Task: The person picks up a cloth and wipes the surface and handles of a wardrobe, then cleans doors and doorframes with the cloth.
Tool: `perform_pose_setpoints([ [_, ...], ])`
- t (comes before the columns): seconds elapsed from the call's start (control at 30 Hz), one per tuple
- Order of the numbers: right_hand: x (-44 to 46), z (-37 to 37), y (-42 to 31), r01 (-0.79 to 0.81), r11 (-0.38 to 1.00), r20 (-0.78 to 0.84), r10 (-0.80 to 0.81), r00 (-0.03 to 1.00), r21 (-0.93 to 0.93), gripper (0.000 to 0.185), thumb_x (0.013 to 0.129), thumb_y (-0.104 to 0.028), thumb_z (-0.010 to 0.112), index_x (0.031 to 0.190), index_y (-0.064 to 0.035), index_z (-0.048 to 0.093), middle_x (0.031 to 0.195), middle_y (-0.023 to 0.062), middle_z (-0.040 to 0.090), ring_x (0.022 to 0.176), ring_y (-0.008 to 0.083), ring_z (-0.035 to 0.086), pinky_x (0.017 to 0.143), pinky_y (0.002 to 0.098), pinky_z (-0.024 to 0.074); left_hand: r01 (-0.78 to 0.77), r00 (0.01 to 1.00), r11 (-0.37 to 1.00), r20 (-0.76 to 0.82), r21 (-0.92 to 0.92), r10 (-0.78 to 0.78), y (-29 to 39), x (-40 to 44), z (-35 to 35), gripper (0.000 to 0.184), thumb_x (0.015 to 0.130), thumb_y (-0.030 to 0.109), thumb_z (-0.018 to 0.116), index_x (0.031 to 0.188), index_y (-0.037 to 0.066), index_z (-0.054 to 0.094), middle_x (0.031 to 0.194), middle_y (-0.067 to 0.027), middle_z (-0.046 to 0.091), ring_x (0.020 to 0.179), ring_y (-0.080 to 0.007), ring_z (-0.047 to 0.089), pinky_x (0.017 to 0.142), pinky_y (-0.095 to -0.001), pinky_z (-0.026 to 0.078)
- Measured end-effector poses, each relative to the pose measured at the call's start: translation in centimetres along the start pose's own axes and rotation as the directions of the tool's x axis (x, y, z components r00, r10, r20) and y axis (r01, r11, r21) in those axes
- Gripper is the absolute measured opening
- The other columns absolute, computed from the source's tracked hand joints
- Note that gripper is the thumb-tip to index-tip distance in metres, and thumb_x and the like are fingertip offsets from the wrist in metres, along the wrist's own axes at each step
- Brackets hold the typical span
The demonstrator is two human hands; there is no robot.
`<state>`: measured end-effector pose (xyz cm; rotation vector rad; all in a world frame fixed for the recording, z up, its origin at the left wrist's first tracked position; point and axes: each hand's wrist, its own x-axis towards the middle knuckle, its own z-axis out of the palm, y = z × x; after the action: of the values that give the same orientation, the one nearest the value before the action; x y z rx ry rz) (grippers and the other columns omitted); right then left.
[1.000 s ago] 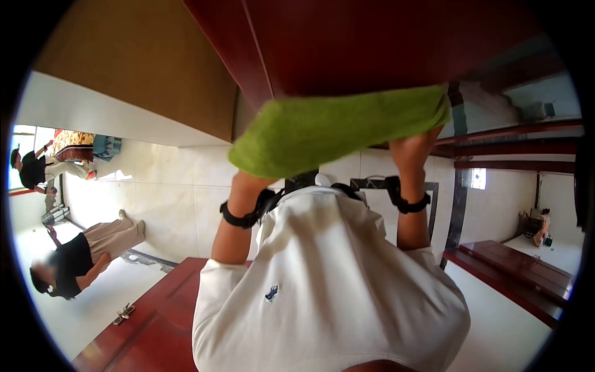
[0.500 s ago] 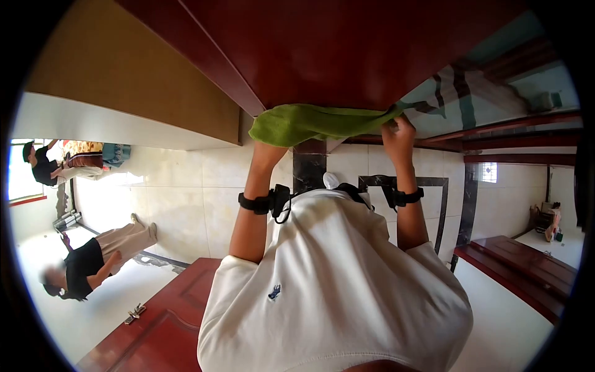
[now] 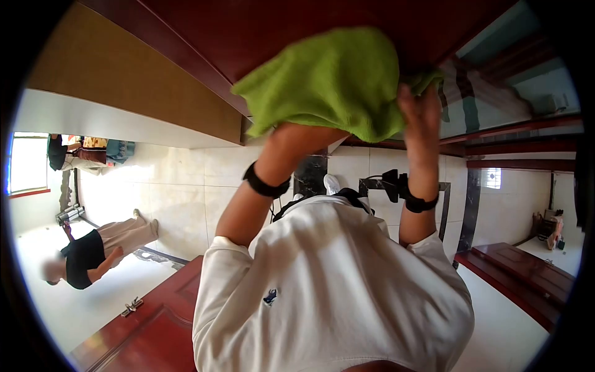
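A green cloth (image 3: 328,80) is spread against a dark red glossy panel (image 3: 242,37) at the top. My left hand (image 3: 307,136) reaches under the cloth's lower edge; its fingers are hidden behind the fabric. On the right, my right hand (image 3: 423,118) is raised at the cloth's right end, its fingers blurred but stretched up and apart. A small fold of the cloth shows behind those fingertips. Both wrists wear black bands.
A brown board with a pale edge (image 3: 155,80) runs along the upper left. At the lower left stands a red door (image 3: 155,322) with a metal latch. One person (image 3: 87,257) stands at the left, another is partly visible farther back. Glossy glass (image 3: 489,93) is at the upper right.
The cloth has risen and spread out from a narrow bundle. My left hand has moved right and further under it. My right hand has shifted slightly right, its fingers now stretched out.
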<state>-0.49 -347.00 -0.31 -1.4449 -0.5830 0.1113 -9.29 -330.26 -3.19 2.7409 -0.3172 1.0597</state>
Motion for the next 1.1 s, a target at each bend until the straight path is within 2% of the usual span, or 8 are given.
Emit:
perform_pose_setpoints([
  [0.1,-0.5,0.2,6.3,0.042,0.999,0.085,-0.039,0.996,-0.034,0.032,0.093,-0.013,0.056,0.119,0.0055,0.049,0.112,0.0154,0.061,0.099,0.0257,0.06,0.091,0.0379,0.0461,0.081,0.995,0.997,0.056,-0.007,-0.08,-0.6,-3.8,5.6,0.053,0.076,0.034,0.076,0.122,0.013,0.061,0.122,-0.0063,0.061,0.111,-0.0278,0.058,0.095,-0.0417,0.046],
  [0.17,-1.2,1.5,8.2,0.419,0.694,-0.005,-0.52,0.854,-0.585,0.039,0.093,-0.008,0.051,0.126,0.0101,0.043,0.121,0.0219,0.056,0.11,0.0341,0.057,0.095,0.0406,0.043,0.114,0.993,0.986,0.049,-0.122,-0.109,-1.4,-5.4,6.8,0.058,0.074,0.032,0.078,0.126,0.013,0.058,0.124,-0.0066,0.061,0.115,-0.0278,0.057,0.1,-0.0438,0.043],
  [0.43,2.7,3.8,4.8,0.719,0.364,0.14,-0.833,0.536,-0.592,0.042,0.081,0.005,0.055,0.122,0.0067,0.053,0.124,0.0259,0.056,0.116,0.0416,0.054,0.1,0.0493,0.0386,0.151,0.964,0.953,-0.174,-0.261,-0.201,-5.1,-3.6,1.2,0.057,0.074,0.021,0.081,0.125,0.011,0.058,0.125,-0.0073,0.06,0.116,-0.0256,0.056,0.099,-0.0426,0.044],
  [0.57,4.0,4.8,6.9,0.77,0.187,0.216,-0.896,0.389,-0.61,0.032,0.087,-0.014,0.052,0.112,0.0046,0.057,0.129,0.0255,0.051,0.136,0.0456,0.032,0.111,0.0641,-0.004,0.195,0.951,0.974,-0.22,-0.116,-0.217,-6.2,-5.4,4.9,0.066,0.07,0.024,0.081,0.129,0.01,0.055,0.129,-0.0087,0.057,0.117,-0.0278,0.054,0.1,-0.0421,0.042],
  [0.73,2.3,4.0,10.3,0.823,0.096,0.426,-0.819,0.385,-0.56,0.055,0.078,-0.055,0.063,0.109,-0.0097,0.062,0.13,0.016,0.053,0.135,0.0317,0.038,0.117,0.0479,0.002,0.325,0.919,0.896,-0.121,-0.301,-0.374,-3.7,-9.2,8.1,0.04,0.074,0.026,0.074,0.108,0.01,0.065,0.106,-0.0088,0.065,0.098,-0.0295,0.059,0.084,-0.0433,0.047],
  [0.83,-0.1,2.8,12.6,0.841,0.223,0.546,-0.673,0.498,-0.493,0.043,0.077,-0.046,0.068,0.107,-0.0156,0.066,0.126,0.003,0.059,0.129,0.0187,0.046,0.111,0.0425,0.0199,0.313,0.944,0.934,-0.05,-0.174,-0.326,-2.8,-9.9,7.4,0.049,0.077,0.017,0.074,0.123,0.009,0.058,0.121,-0.0106,0.059,0.112,-0.0295,0.055,0.096,-0.0405,0.043],
  [0.97,-1.9,0.8,14.0,0.901,0.141,0.742,-0.523,0.42,-0.41,0.043,0.075,-0.034,0.072,0.112,-0.0137,0.064,0.134,0.0022,0.053,0.127,0.018,0.047,0.106,0.0412,0.0285,0.328,0.942,0.943,-0.051,-0.062,-0.331,-2.7,-10.3,6.4,0.048,0.074,0.017,0.076,0.119,0.009,0.061,0.119,-0.0102,0.061,0.113,-0.03,0.055,0.096,-0.0411,0.043],
  [1.1,-0.2,-0.6,10.2,0.84,0.269,0.576,-0.627,0.523,-0.471,0.052,0.073,-0.024,0.075,0.12,-0.0099,0.058,0.138,0.012,0.047,0.131,0.03,0.042,0.104,0.0483,0.0324,0.189,0.981,0.976,-0.032,-0.104,-0.193,-1.8,-2.6,0.5,0.052,0.073,0.019,0.079,0.12,0.009,0.061,0.122,-0.01,0.061,0.115,-0.0297,0.054,0.098,-0.0432,0.042],
])
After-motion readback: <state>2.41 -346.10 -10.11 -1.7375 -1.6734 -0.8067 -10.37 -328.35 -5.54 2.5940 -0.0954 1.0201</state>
